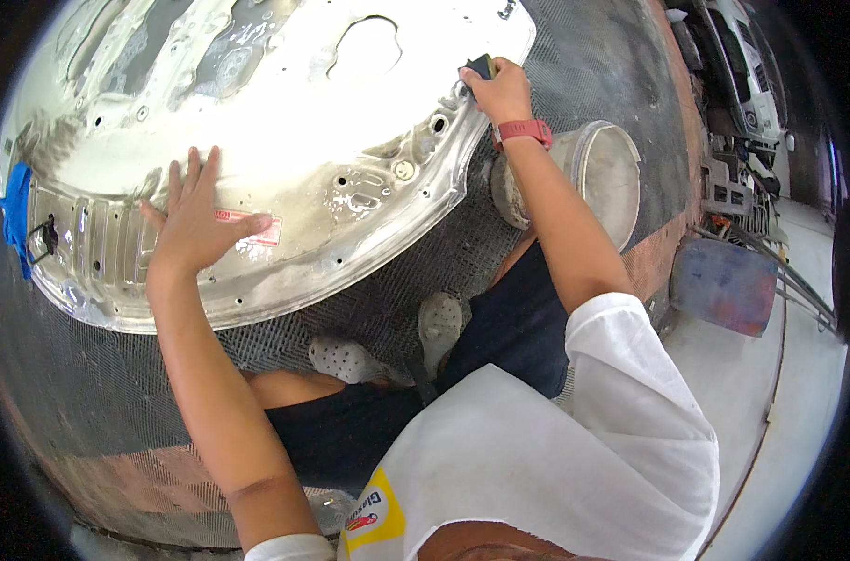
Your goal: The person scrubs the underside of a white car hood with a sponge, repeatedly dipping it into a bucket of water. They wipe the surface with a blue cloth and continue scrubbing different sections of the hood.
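A large car hood (pixel 285 122) lies with its ribbed inner side up, glossy and wet in patches. My left hand (pixel 193 210) rests flat on it with fingers spread, the thumb over a red-and-white label (pixel 264 230). At the hood's right edge, my right hand (pixel 502 92) is closed around a small black sanding pad (pixel 482 66) with a yellowish side. Its underside is hidden against the metal. A red watch (pixel 522 134) circles my right wrist.
A whitish bucket (pixel 608 178) lies beside my right forearm. Blue cloth or tape (pixel 15 210) hangs at the hood's left end, next to a black latch (pixel 43 238). Black ribbed matting (pixel 369 280) covers the floor. A grey-blue panel (pixel 724 285) and a vehicle (pixel 748 79) are at right.
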A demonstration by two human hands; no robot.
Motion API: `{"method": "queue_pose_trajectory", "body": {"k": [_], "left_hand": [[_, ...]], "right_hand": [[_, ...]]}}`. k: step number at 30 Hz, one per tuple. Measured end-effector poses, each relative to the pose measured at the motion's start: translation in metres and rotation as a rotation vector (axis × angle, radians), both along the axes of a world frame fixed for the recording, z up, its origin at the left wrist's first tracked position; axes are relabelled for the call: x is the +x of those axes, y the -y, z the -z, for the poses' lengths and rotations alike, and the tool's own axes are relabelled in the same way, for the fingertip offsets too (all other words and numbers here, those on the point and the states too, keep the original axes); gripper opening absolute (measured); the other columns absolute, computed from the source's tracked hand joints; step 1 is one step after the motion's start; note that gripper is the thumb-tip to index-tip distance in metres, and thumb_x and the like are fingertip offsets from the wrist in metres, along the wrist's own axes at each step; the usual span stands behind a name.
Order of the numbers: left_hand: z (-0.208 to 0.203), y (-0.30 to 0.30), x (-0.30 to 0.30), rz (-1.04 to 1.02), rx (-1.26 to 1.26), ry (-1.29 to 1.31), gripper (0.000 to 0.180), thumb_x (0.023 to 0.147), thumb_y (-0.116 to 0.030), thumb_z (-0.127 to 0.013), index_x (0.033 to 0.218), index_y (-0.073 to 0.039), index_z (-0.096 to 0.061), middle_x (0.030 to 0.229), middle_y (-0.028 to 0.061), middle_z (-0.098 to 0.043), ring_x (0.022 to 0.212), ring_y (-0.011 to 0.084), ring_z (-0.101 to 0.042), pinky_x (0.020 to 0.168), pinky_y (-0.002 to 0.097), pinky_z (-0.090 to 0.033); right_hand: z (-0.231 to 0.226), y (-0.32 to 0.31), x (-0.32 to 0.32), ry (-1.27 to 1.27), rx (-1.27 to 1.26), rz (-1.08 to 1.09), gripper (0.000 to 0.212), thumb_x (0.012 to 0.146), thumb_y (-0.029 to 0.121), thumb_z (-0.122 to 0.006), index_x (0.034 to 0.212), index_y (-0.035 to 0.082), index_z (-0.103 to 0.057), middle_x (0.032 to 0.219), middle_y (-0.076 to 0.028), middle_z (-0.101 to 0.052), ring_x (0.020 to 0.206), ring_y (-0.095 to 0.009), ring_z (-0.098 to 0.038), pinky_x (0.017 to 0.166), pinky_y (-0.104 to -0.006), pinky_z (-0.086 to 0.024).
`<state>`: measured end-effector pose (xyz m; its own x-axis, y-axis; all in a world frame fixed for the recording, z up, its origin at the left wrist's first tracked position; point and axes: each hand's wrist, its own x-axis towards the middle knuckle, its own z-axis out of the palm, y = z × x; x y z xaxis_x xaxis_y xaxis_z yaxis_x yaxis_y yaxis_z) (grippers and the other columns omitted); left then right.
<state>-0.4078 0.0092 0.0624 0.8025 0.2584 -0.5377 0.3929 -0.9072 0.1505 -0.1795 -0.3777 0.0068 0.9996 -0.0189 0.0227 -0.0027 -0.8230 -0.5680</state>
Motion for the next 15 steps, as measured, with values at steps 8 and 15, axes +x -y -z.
{"method": "queue_pose_trajectory", "body": {"k": [8, 15], "left_hand": [[0.004, -0.002, 0.000, 0.003, 0.021, -0.012, 0.142, 0.060, -0.081, -0.086, 0.174, -0.026, -0.022, 0.182, 0.0064, -0.015, 0.169, 0.0299, -0.006, 0.129, 0.0721, 0.007], [-0.001, 0.001, 0.001, -0.008, -0.021, -0.007, 0.145, 0.058, -0.080, -0.087, 0.174, -0.021, -0.024, 0.181, 0.0112, -0.016, 0.169, 0.0323, -0.006, 0.128, 0.0728, 0.008]], "right_hand": [[-0.009, 0.001, 0.020, 0.002, -0.156, -0.071, 0.043, 0.081, 0.037, -0.088, 0.092, -0.004, -0.077, 0.082, -0.024, -0.075, 0.077, -0.037, -0.075, 0.076, -0.0465, -0.059], [-0.029, 0.030, 0.038, -0.129, -0.079, -0.382, 0.050, 0.085, 0.036, -0.087, 0.114, -0.004, -0.078, 0.101, -0.023, -0.080, 0.095, -0.036, -0.078, 0.090, -0.0436, -0.059]]}}
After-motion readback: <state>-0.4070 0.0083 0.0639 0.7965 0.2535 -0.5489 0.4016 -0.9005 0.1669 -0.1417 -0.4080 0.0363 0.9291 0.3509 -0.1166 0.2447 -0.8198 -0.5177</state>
